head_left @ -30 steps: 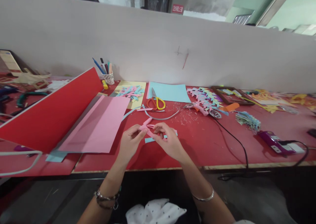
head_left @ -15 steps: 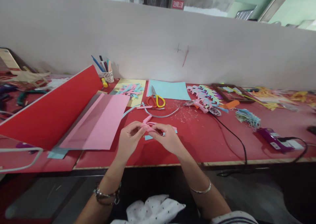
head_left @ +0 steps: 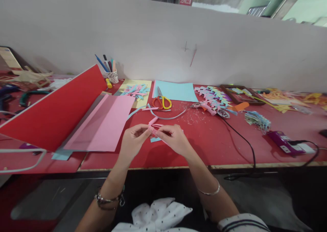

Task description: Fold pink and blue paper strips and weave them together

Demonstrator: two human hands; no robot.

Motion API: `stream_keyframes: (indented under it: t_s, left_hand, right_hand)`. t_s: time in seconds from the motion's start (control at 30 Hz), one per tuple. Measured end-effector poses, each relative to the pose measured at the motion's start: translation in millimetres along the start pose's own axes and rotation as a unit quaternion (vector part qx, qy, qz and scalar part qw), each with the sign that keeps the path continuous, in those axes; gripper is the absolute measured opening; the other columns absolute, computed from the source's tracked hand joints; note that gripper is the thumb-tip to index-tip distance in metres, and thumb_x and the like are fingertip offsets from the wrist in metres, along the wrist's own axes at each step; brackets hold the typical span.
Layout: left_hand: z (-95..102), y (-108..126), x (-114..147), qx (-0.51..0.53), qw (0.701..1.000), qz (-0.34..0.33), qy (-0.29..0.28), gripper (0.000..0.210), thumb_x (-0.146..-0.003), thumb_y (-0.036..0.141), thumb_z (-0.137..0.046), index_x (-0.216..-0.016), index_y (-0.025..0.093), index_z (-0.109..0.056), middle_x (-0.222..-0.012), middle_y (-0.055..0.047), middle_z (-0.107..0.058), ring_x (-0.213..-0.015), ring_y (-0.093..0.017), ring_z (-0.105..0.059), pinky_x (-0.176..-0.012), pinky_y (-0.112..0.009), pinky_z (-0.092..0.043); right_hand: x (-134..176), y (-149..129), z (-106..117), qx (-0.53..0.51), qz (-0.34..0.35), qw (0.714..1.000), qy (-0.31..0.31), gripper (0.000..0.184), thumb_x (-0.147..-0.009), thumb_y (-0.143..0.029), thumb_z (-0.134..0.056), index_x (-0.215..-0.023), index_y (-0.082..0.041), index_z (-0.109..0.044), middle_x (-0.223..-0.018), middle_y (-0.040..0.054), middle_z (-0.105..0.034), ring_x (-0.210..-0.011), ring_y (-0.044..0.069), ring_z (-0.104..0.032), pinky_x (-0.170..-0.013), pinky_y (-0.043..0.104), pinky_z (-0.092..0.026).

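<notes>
A pink paper strip [head_left: 153, 121] is pinched between both of my hands above the red table, its folded ends sticking up past the fingertips. My left hand [head_left: 133, 139] closes thumb and forefinger on it from the left. From the right, my right hand [head_left: 174, 139] pinches the same strip, with the fingertips of both hands almost touching. Beneath them lies a light blue paper piece [head_left: 155, 140], partly covered by the hands. Scissors [head_left: 163, 101] with red and yellow handles rest just beyond, beside a curved pale blue strip [head_left: 171, 117].
Pink sheets [head_left: 102, 126] lie left beside a propped red board [head_left: 58, 106]. Behind are cut paper pieces [head_left: 136, 90], a blue sheet [head_left: 177, 90] and a pen cup [head_left: 112, 76]. To the right are a pink glue gun [head_left: 208, 107] with a black cord, paper chains [head_left: 212, 96] and a purple box [head_left: 284, 143].
Both hands stay together on the pink strip, with the fingertips drawn slightly closer and the strip's folds shifted a little. The camera view has tilted slightly.
</notes>
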State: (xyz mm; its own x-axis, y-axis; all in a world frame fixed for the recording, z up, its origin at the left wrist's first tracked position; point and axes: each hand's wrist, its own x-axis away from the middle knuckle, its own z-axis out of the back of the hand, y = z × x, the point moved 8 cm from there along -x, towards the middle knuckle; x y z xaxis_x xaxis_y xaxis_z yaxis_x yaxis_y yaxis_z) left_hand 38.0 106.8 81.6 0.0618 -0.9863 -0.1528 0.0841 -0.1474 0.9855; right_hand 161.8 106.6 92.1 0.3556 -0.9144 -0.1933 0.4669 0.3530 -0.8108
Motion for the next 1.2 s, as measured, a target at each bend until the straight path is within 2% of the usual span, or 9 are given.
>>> stream_keyframes:
  t_s: [0.17, 0.33, 0.47, 0.67, 0.77, 0.87, 1.03, 1.13, 1.2]
  left_hand:
    - [1.6, -2, -1, -0.002, 1.0, 0.013, 0.0, 0.015, -0.06, 0.03, -0.06, -0.062, 0.015, -0.065, -0.057, -0.001, -0.066, -0.053, -0.012, -0.059, -0.055, -0.021, -0.049]
    - [9.4, -5, -3, -0.014, 0.999, 0.03, 0.022, 0.017, -0.059, 0.03, -0.06, -0.064, 0.016, -0.065, -0.056, -0.001, -0.066, -0.051, -0.013, -0.059, -0.054, -0.023, -0.05]
    - [16.1, -5, -2, -0.025, 0.999, 0.029, 0.039, 0.016, -0.058, 0.03, -0.06, -0.062, 0.016, -0.065, -0.054, 0.0, -0.065, -0.052, -0.013, -0.059, -0.054, -0.022, -0.049]
    - [22.4, -6, -2, -0.031, 0.998, 0.036, 0.05, 0.015, -0.057, 0.031, -0.061, -0.06, 0.016, -0.064, -0.05, 0.002, -0.061, -0.049, -0.01, -0.055, -0.052, -0.02, -0.047]
    - [27.6, -6, -3, -0.035, 0.996, 0.04, 0.07, 0.015, -0.056, 0.031, -0.061, -0.058, 0.016, -0.064, -0.048, 0.002, -0.059, -0.048, -0.01, -0.055, -0.05, -0.019, -0.046]
    - [35.3, -6, -4, -0.038, 0.994, 0.043, 0.098, 0.015, -0.055, 0.031, -0.061, -0.058, 0.016, -0.064, -0.046, 0.003, -0.058, -0.048, -0.01, -0.054, -0.049, -0.019, -0.045]
    - [43.7, -9, -3, -0.042, 0.99, 0.052, 0.121, 0.016, -0.055, 0.032, -0.061, -0.06, 0.016, -0.064, -0.048, 0.002, -0.059, -0.049, -0.011, -0.054, -0.049, -0.02, -0.045]
    - [44.9, -13, -2, -0.038, 0.989, 0.058, 0.133, 0.017, -0.055, 0.032, -0.062, -0.061, 0.016, -0.064, -0.05, 0.002, -0.06, -0.05, -0.011, -0.055, -0.052, -0.02, -0.046]
    - [45.5, -14, -1, -0.035, 0.987, 0.055, 0.144, 0.019, -0.055, 0.034, -0.063, -0.061, 0.016, -0.063, -0.051, 0.002, -0.06, -0.051, -0.011, -0.055, -0.053, -0.021, -0.046]
  right_hand:
    - [0, -4, 1, 0.068, 0.007, 0.998, -0.008, 0.028, -0.08, -0.035, -0.049, -0.064, -0.015, -0.059, -0.058, -0.0046, -0.052, -0.053, 0.006, -0.039, -0.064, 0.025, -0.023]
    - [5, -3, -5, 0.147, 0.036, 0.987, -0.051, 0.021, -0.077, -0.032, -0.053, -0.065, -0.015, -0.055, -0.059, -0.0051, -0.051, -0.056, 0.007, -0.037, -0.068, 0.027, -0.02]
    - [8, -1, -6, 0.169, 0.034, 0.982, -0.079, 0.024, -0.082, -0.026, -0.046, -0.062, -0.014, -0.052, -0.056, -0.0048, -0.051, -0.056, 0.007, -0.039, -0.07, 0.028, -0.021]
    - [13, 2, -5, 0.124, 0.038, 0.984, -0.125, 0.023, -0.084, -0.022, -0.041, -0.068, -0.016, -0.056, -0.055, -0.0049, -0.057, -0.055, 0.007, -0.048, -0.08, 0.03, -0.028]
    - [16, 9, -4, 0.077, 0.026, 0.986, -0.148, 0.019, -0.082, -0.02, -0.041, -0.074, -0.016, -0.057, -0.063, -0.0024, -0.062, -0.056, 0.008, -0.052, -0.067, 0.023, -0.037]
    - [18, 19, -2, 0.03, -0.012, 0.985, -0.167, 0.022, -0.084, -0.026, -0.04, -0.074, -0.016, -0.057, -0.065, -0.0002, -0.064, -0.056, 0.009, -0.054, -0.058, 0.02, -0.04]
    - [21, 26, 6, -0.05, -0.036, 0.989, -0.132, 0.023, -0.083, -0.026, -0.039, -0.068, -0.015, -0.053, -0.063, 0.0003, -0.061, -0.053, 0.007, -0.055, -0.056, 0.019, -0.042]
    - [22, 29, 10, -0.06, -0.037, 0.993, -0.093, 0.011, -0.08, -0.021, -0.044, -0.079, -0.016, -0.053, -0.066, -0.001, -0.058, -0.053, 0.007, -0.052, -0.055, 0.02, -0.042]
    - [22, 31, 9, -0.06, -0.033, 0.995, -0.075, 0.015, -0.076, -0.02, -0.048, -0.091, -0.016, -0.053, -0.069, -0.0011, -0.057, -0.056, 0.007, -0.052, -0.056, 0.02, -0.042]
